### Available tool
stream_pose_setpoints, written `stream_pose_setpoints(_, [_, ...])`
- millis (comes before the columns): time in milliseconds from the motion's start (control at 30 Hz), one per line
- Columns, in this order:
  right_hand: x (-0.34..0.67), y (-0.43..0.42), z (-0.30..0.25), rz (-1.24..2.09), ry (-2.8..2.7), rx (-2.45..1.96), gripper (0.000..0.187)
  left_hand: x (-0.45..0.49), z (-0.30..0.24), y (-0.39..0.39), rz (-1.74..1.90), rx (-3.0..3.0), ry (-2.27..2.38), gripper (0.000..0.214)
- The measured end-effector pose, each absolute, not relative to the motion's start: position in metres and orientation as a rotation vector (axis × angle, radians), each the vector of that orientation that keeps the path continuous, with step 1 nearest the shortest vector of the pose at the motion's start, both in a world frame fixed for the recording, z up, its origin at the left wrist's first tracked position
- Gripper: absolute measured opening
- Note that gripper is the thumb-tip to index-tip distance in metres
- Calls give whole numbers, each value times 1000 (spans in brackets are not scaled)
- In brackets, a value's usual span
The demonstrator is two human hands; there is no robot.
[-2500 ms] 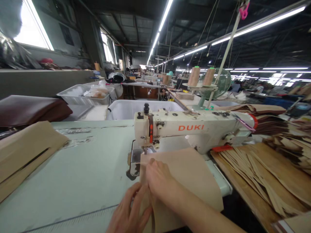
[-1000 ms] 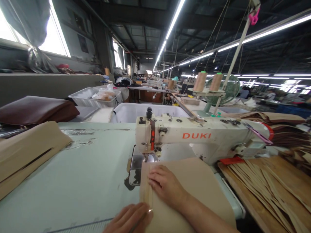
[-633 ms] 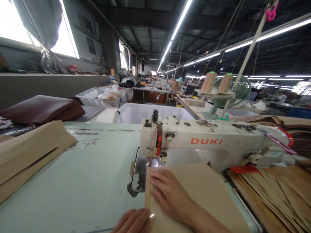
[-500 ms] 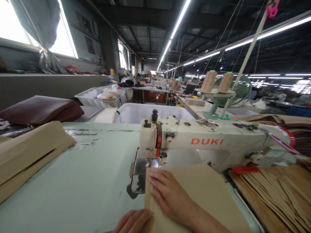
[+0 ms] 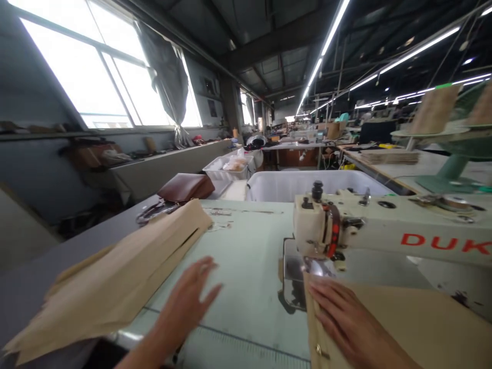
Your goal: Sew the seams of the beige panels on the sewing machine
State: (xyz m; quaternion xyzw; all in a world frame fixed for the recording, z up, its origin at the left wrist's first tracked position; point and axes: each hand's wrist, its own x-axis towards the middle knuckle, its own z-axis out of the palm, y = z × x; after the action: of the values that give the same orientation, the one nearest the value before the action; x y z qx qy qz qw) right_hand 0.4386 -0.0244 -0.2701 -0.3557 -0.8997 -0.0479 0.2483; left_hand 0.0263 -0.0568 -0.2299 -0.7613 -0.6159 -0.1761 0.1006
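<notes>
My right hand (image 5: 348, 312) lies flat with its fingers stretched out, pressing on a tan panel (image 5: 407, 312). The panel's left edge runs up to the presser foot area of a white DUKI sewing machine (image 5: 369, 220). Along that edge is a strip with a small metal piece (image 5: 322, 351) that looks like a zipper pull. My left hand (image 5: 190, 292) is over the pale green table, fingers apart and holding nothing, slightly blurred. To its left rests a stack of tan pieces (image 5: 126, 266) with a dark slit near one edge.
Beyond the machine stands a white plastic bin (image 5: 307, 180). A brown leather-like bag (image 5: 186, 187) sits behind the tan stack. Thread cones (image 5: 434, 110) and a green fan (image 5: 453, 169) are at the right. A ruler scale (image 5: 246, 342) crosses the table front.
My left hand has left the panel's edge and moved left across the table, opening. The right hand stays on the panel. The view has turned left, showing more of the tan stack and windows.
</notes>
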Motion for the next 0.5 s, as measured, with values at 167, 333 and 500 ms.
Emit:
stream_pose_setpoints(167, [439, -26, -271, -116, -2430, -1004, 44, -80, -202, -31, -370, -1998, -2302, 33])
stream_pose_setpoints(333, [436, -30, -263, -86, -2454, -1042, 43, -94, -200, -9, -369, -2052, -2465, 27])
stream_pose_setpoints(500, [435, -32, -257, -44, -2432, -1022, 41, -95, -178, -7, -730, -2097, -2578, 42])
